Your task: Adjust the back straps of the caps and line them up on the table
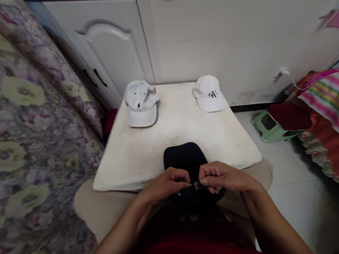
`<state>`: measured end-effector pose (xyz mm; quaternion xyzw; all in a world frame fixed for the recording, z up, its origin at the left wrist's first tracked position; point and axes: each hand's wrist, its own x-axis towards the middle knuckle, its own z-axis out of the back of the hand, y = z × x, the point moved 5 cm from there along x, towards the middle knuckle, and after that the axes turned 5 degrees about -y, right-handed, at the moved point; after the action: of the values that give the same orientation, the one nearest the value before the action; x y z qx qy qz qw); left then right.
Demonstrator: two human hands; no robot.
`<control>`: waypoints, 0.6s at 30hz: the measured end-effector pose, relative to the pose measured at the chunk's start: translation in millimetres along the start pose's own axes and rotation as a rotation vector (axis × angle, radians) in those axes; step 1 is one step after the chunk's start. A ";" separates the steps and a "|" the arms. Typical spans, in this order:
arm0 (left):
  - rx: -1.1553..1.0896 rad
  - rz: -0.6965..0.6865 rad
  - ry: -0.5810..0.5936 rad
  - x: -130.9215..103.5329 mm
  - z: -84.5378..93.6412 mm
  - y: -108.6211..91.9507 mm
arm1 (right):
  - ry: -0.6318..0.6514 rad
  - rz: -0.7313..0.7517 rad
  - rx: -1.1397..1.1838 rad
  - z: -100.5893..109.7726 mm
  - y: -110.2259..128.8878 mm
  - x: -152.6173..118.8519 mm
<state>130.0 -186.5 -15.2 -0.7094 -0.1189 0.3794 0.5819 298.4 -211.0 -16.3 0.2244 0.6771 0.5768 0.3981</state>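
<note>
Indoor lighting, muted and soft. Dark cap point(185, 156): black, detail lost. Edges at three and nine o'clock: stretched, blurred.

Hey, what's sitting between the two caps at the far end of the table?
Only bare cream tabletop shows between the left cap and the "CK" cap, seen in the head view.
</note>
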 end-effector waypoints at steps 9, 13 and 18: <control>-0.012 -0.028 0.015 1.9 -1.5 -1.1 | -0.006 0.004 0.043 -1.1 -2.8 2.8; -0.033 -0.005 0.013 2.9 -3.1 -0.3 | -0.001 0.021 0.060 -1.8 -1.5 3.3; -0.008 0.008 -0.013 2.3 -1.9 0.1 | -0.004 0.017 0.050 -3.3 1.4 4.4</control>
<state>132.8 -186.5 -16.2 -0.7097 -0.1214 0.3857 0.5769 292.9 -209.2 -16.1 0.2410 0.6887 0.5625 0.3888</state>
